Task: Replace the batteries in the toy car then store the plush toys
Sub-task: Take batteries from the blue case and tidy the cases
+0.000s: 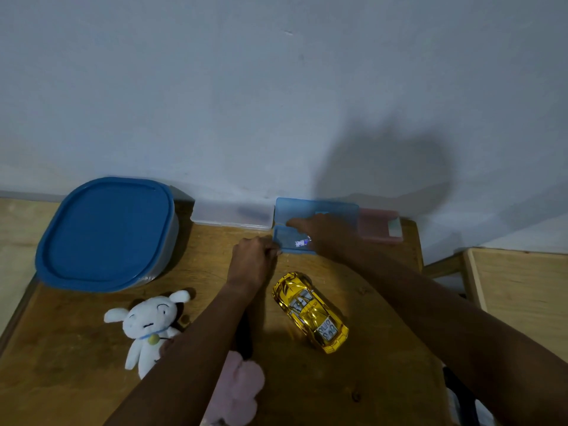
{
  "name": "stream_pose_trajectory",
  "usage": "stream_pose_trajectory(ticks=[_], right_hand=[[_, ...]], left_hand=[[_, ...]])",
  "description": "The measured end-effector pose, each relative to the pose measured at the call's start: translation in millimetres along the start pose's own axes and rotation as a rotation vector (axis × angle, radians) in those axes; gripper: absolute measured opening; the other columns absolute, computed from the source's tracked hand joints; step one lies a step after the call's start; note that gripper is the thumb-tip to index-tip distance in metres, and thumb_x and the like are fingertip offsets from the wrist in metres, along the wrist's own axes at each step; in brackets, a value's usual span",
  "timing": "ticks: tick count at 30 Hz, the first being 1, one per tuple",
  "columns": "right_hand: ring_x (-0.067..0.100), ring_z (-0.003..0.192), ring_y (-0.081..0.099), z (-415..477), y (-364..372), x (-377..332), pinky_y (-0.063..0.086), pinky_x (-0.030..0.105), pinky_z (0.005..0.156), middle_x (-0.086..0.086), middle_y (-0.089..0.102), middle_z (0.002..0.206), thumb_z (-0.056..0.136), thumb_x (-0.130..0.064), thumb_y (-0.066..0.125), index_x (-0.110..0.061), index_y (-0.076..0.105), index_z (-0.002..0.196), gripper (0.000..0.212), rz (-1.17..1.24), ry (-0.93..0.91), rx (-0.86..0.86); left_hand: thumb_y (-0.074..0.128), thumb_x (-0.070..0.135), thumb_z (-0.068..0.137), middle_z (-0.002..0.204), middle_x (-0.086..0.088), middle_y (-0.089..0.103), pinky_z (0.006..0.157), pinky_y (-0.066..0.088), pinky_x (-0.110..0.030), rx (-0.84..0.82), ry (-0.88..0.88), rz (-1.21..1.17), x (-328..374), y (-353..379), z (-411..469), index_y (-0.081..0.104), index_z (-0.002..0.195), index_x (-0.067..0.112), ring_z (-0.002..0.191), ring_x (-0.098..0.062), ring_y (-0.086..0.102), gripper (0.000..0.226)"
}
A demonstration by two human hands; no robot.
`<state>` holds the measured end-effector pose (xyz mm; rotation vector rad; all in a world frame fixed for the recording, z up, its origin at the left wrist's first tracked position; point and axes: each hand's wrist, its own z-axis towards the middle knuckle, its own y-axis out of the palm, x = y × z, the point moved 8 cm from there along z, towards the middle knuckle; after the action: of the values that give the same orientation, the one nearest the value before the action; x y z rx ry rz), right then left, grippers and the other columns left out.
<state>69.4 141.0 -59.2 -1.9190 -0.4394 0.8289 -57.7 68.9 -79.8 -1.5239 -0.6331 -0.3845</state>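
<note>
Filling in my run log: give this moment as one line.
step: fetching batteries | left hand: steadying small blue plastic case | right hand: reaching inside it | shiny gold toy car: on wooden table, untouched

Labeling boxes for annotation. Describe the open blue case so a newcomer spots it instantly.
On the wooden table, look along the back edge by the wall: three small flat cases stand in a row. The blue case is the middle one, between clear and pink, and the only one with its lid up.
</note>
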Motion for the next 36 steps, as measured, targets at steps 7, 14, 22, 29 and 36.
stream_pose_trajectory(ticks=[7,14,22,29,36], right_hand=[[0.022,0.077,0.055,-4.4,8.4,-8.1,0.036,0.028,0.064,0.013,0.059,0.091,0.101,-0.007,0.042,-0.013,0.043,0.142,0.042,-0.156,-0.058,-0.004],[0.028,0.1,0.063,-5.9,7.9,15.0,0.043,0.029,0.078,0.015,0.067,0.11,0.096,-0.005,0.053,-0.011,0.054,0.132,0.037,0.034,0.031,0.078],[0.008,0.084,0.071,-42.5,-49.1,70.9,0.056,0.033,0.08,-0.008,0.075,0.087,0.077,-0.024,0.071,-0.027,0.072,0.091,0.015,0.521,0.272,0.515],[0.022,0.096,0.064,-32.8,-13.6,61.0,0.05,0.034,0.084,-0.001,0.071,0.098,0.081,-0.024,0.074,-0.025,0.067,0.109,0.03,-0.003,0.184,0.079],[0.029,0.104,0.062,-28.8,-5.2,34.0,0.035,0.029,0.07,0.012,0.061,0.114,0.099,-0.019,0.052,-0.012,0.057,0.117,0.02,-0.429,0.016,-0.087]], left_hand=[[0.069,0.023,0.091,0.099,-0.002,0.078,0.083,0.057,-0.037,0.008,0.006,-0.003,-1.3,1.9,-0.2,0.078,0.1,0.02,0.089,-0.017,0.071,0.013],[0.069,0.023,0.092,0.103,-0.003,0.077,0.086,0.056,-0.036,0.001,-0.005,-0.009,-1.0,1.7,-1.9,0.078,0.102,0.019,0.093,-0.018,0.071,0.015],[0.069,0.027,0.091,0.1,-0.002,0.078,0.084,0.051,-0.032,-0.012,-0.031,0.038,-3.1,-1.4,0.2,0.079,0.102,0.023,0.091,-0.021,0.07,0.015],[0.066,0.025,0.094,0.109,-0.005,0.076,0.091,0.054,-0.036,-0.046,-0.041,0.007,-1.5,1.8,-2.6,0.075,0.11,0.019,0.101,-0.02,0.068,0.019],[0.067,0.024,0.093,0.107,-0.003,0.076,0.091,0.053,-0.033,-0.038,-0.037,0.006,0.6,0.2,-2.8,0.077,0.108,0.019,0.098,-0.019,0.069,0.018]])
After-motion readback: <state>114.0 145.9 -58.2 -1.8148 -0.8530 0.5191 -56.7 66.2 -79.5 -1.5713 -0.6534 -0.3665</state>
